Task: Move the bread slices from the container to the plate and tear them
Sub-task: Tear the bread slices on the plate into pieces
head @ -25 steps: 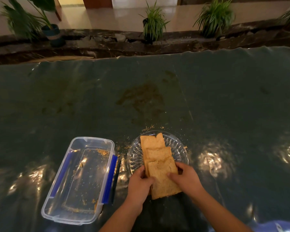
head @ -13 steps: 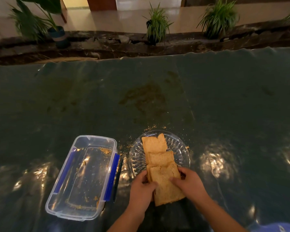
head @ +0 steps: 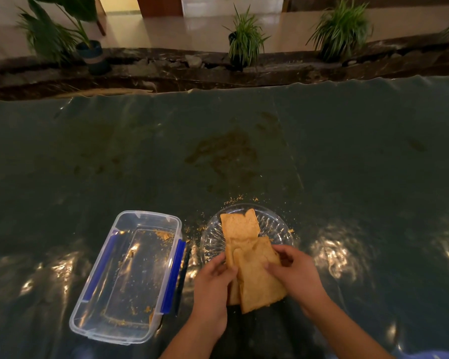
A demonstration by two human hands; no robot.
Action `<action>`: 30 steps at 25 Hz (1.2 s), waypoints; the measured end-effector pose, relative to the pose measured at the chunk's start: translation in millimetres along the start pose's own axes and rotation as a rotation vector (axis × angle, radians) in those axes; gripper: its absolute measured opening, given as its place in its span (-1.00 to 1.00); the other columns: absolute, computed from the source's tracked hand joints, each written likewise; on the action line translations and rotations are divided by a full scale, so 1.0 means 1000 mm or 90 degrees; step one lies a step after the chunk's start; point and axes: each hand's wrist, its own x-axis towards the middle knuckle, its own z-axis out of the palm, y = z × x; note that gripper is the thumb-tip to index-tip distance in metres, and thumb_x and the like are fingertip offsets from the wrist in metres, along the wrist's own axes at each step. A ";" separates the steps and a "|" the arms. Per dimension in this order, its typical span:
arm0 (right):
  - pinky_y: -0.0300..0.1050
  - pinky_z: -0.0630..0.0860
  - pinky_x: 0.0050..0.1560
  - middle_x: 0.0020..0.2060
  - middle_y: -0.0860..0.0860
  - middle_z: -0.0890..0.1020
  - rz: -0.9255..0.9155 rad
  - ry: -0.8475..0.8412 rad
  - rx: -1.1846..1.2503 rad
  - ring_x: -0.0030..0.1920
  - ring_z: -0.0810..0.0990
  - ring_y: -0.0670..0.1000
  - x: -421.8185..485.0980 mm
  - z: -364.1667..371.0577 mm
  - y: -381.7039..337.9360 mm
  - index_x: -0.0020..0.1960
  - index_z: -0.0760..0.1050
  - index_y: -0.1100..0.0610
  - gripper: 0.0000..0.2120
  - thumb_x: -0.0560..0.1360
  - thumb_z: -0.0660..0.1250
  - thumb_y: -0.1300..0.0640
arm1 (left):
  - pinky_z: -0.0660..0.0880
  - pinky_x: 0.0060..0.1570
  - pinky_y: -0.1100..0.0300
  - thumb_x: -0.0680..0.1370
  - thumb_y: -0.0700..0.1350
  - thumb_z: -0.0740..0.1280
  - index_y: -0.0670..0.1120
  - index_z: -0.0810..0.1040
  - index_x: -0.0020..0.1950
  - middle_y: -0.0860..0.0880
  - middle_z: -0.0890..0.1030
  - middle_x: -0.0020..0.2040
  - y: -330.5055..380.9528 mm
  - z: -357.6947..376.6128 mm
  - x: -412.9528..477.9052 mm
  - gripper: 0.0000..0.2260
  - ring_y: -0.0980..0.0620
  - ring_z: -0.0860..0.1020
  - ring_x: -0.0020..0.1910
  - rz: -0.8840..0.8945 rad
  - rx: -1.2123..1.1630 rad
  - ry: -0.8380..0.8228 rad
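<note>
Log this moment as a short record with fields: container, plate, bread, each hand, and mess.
container: clear plastic tub, blue clips, only crumbs inside
plate: glass plate, right of tub
bread: slices overlapping on plate; nearest slice overhangs near rim
left hand: grips nearest slice's left edge
right hand: grips its right edge
mess: crumbs around plate

Two bare forearms, no sleeves or jewellery, a bit of light blue clothing (head: pixel 430 355) at bottom right.
</note>
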 end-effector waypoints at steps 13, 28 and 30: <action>0.06 0.64 0.00 -0.12 -0.12 0.63 0.011 0.048 -0.080 -0.08 0.63 -0.08 0.061 0.006 -0.012 0.04 0.55 -0.02 -0.72 0.38 0.51 0.20 | 0.58 0.12 -0.10 0.53 -0.31 0.36 -0.01 0.52 0.32 -0.04 0.65 0.06 0.032 0.013 0.060 -0.60 -0.03 0.62 0.05 0.010 0.078 0.057; 0.13 0.66 -0.05 -0.12 -0.01 0.68 0.066 0.089 0.028 -0.10 0.68 0.02 0.073 -0.014 -0.006 0.16 0.54 0.04 -0.63 0.41 0.47 0.29 | 0.55 0.16 -0.07 0.44 -0.39 0.42 -0.01 0.40 0.44 0.04 0.59 0.07 0.032 -0.005 0.070 -0.38 0.00 0.57 0.13 0.042 0.155 0.116; 0.11 0.63 0.01 -0.09 -0.06 0.65 0.064 0.074 -0.030 -0.06 0.65 0.00 0.073 -0.012 -0.002 0.18 0.51 0.03 -0.62 0.41 0.46 0.27 | 0.54 -0.09 0.15 0.46 -0.35 0.42 -0.01 0.41 0.43 0.12 0.58 0.01 0.028 -0.006 0.067 -0.42 0.15 0.56 0.00 0.055 0.191 0.089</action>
